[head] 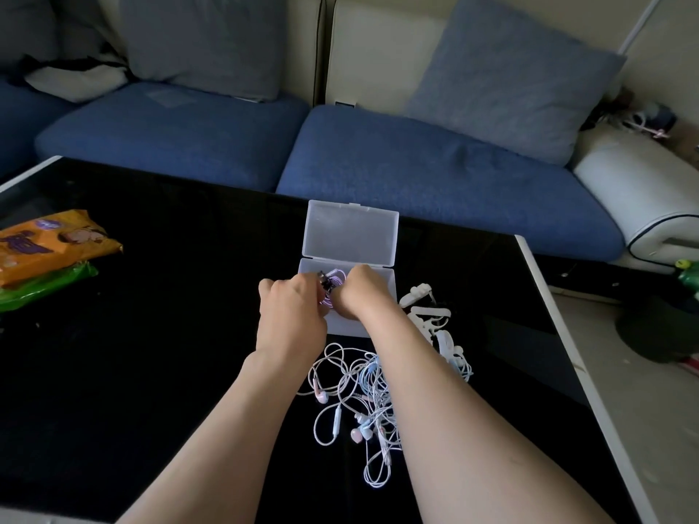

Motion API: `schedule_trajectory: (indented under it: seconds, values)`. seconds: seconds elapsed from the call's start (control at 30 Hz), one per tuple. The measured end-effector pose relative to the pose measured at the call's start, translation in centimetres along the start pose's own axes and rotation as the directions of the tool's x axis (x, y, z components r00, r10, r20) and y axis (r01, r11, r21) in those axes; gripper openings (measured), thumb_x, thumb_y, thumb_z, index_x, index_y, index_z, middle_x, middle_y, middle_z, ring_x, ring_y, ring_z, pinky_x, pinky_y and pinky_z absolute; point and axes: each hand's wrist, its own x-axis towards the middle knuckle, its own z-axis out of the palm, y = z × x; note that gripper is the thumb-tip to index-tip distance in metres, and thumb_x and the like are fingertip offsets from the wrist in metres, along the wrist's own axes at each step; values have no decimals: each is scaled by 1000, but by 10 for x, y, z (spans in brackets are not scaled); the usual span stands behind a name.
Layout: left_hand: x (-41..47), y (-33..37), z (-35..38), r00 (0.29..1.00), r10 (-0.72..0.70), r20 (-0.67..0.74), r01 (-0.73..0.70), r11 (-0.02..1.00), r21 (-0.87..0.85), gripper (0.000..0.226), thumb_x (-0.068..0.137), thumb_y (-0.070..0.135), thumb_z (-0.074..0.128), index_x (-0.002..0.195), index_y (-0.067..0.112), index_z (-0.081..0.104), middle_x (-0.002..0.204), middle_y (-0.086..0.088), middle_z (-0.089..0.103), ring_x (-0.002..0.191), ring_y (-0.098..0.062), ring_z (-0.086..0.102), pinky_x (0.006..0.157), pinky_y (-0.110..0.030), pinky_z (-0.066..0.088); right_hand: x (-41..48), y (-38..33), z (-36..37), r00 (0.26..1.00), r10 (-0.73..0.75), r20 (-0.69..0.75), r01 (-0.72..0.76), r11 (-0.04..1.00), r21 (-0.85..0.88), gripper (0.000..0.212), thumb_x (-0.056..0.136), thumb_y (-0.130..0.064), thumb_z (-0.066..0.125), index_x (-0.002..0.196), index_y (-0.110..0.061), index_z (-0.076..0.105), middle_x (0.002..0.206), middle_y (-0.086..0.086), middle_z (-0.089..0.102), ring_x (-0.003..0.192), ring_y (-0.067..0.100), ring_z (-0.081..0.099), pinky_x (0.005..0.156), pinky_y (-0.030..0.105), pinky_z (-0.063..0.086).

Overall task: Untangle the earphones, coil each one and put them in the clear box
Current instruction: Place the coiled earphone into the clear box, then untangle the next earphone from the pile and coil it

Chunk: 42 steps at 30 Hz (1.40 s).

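One clear box [350, 236] was seen on the black table [151, 353], with its lid stood open at the back. One coiled purple earphone [334, 283] was held over the box by two hands. The left hand [291, 315] and the right hand [363, 293] were both closed around the coil, and their fingers were mostly hidden, so the exact pinch could not be made out. One tangled pile of earphones [363, 406] was left on the table, just in front of the box; pink and blue buds were seen, but they could not be counted. Some white pieces [427, 308] were lying beside the box. Two snack bags [49, 251] were stacked at the left.
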Motion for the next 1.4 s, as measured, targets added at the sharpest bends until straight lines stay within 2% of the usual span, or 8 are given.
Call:
schedule_trajectory:
  seconds: [0.13,0.33,0.6,0.73,0.83,0.97,1.17,1.4]
  values:
    - [1,-3,2,1000,-19,6,19,1000,-9,21,80,0,67,85,19,60,73,-3,67,81,-35,56,78,-46,46,2,1,4,999,-12,-45,9,998,-64,37,100,-34,68,127,-10,64,128,17,67,114,37,67,77,34,48]
    - [3,-3,-1,998,-17,-54,16,1000,-21,18,78,0,73,80,12,60,73,-9,68,75,-38,57,74,-43,44,-5,5,9,982,-131,-138,110,983,-147,12,102,-23,62,97,-12,58,113,14,72,103,36,69,73,35,48]
    - [1,7,-18,986,-86,-143,91,995,30,16,88,-1,68,100,9,62,106,-13,57,78,-35,58,63,-39,39,-34,20,12,842,-439,-314,388,896,-214,33,94,-3,57,120,-16,73,122,8,65,119,30,53,99,43,47]
    - [-12,26,-21,988,1,157,-8,999,41,14,85,22,68,93,29,59,96,-2,66,88,-32,62,69,-35,46,-69,29,-9,840,-361,-405,323,933,-161,33,94,-7,62,117,-27,73,127,4,59,121,30,49,103,40,39]
    - [-26,42,-17,907,148,394,-137,989,-55,8,92,21,61,89,28,59,91,0,66,94,-29,65,71,-33,47,-88,49,-31,896,-123,-426,81,990,-116,30,94,-14,66,117,-33,72,132,6,55,127,34,48,103,43,38]
    - [-43,57,-14,818,173,548,-153,985,-82,31,102,40,62,126,21,66,120,0,69,109,-22,65,89,-34,52,-107,97,-42,911,43,-410,-41,999,12,36,95,-13,66,127,-28,68,134,7,58,122,33,57,101,48,50]
    - [-63,68,-11,764,105,637,-210,973,92,60,90,35,78,142,21,51,134,-5,60,122,-26,56,98,-42,53,-131,127,-49,991,-20,-132,10,997,-78,49,95,-16,69,143,-23,61,127,10,68,114,33,66,99,48,57]
    - [-76,77,-18,851,4,525,-128,971,201,23,87,19,70,108,28,66,112,0,66,99,-24,65,79,-38,58,-147,136,-71,996,-51,-68,38,983,-182,26,92,-10,67,111,-24,78,111,2,73,100,26,69,100,49,56]
